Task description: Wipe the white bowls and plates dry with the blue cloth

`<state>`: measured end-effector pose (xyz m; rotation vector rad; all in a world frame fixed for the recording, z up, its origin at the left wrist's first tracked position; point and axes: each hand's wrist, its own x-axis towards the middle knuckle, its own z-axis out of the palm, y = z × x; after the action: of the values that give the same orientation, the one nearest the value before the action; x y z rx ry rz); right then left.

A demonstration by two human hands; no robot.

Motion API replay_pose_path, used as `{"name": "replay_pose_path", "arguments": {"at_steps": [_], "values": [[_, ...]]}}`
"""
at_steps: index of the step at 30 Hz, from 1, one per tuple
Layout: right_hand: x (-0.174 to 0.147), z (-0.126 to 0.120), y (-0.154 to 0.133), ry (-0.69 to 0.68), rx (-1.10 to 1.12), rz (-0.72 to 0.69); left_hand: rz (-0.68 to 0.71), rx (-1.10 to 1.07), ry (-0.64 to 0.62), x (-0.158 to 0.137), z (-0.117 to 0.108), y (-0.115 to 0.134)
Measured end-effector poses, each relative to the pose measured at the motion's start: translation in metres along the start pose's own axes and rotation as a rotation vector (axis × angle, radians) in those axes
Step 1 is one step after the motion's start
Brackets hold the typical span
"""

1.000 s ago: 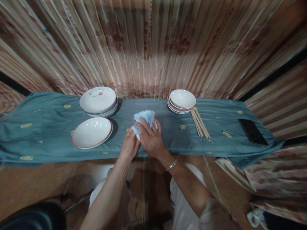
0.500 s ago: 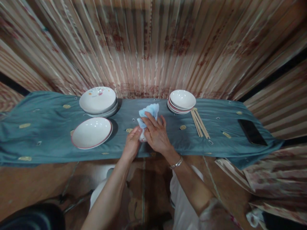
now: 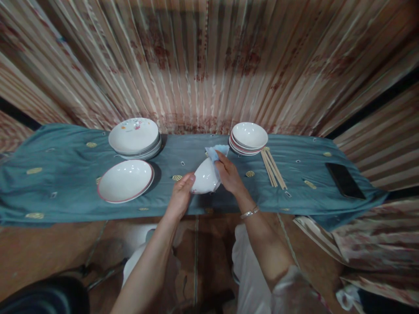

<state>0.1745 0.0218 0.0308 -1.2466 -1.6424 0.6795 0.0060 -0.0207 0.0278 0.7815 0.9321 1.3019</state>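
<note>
A small white bowl point(image 3: 205, 178) is held tilted above the front middle of the table. My left hand point(image 3: 182, 192) grips its left edge, the thumb lying on the white surface. On the bowl's right side, my right hand point(image 3: 228, 171) is closed on a light blue cloth point(image 3: 218, 151) and presses it against the rim. Part of the cloth sticks up past the fingers. The fingertips of my left hand are hidden by the bowl.
A teal tablecloth point(image 3: 176, 205) covers the table. On the left are stacked plates point(image 3: 133, 137) and a red-rimmed shallow dish point(image 3: 126, 181). To the right stand stacked bowls point(image 3: 249, 136), chopsticks point(image 3: 273, 169) and a black phone point(image 3: 344, 180). A pleated curtain point(image 3: 209, 65) hangs behind.
My right hand has moved right with the cloth, from over the bowl to its right edge. More of the white bowl now shows. My left hand has stayed almost in place.
</note>
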Motion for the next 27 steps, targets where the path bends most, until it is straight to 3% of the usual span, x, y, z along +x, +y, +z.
{"name": "replay_pose_path", "arguments": {"at_steps": [10,18,23,27], "values": [[0.011,0.004,0.034,0.031,0.361,0.283,-0.023,-0.071,0.021,0.002,0.0,0.006],[0.012,0.017,0.044,0.034,0.474,0.322,-0.021,-0.124,0.024,0.004,-0.002,0.01],[0.01,0.023,0.044,0.037,0.575,0.438,0.0,-0.183,0.032,0.008,-0.007,0.009],[0.009,0.027,0.043,0.058,0.644,0.447,-0.003,-0.273,0.085,0.012,-0.01,0.007]]}}
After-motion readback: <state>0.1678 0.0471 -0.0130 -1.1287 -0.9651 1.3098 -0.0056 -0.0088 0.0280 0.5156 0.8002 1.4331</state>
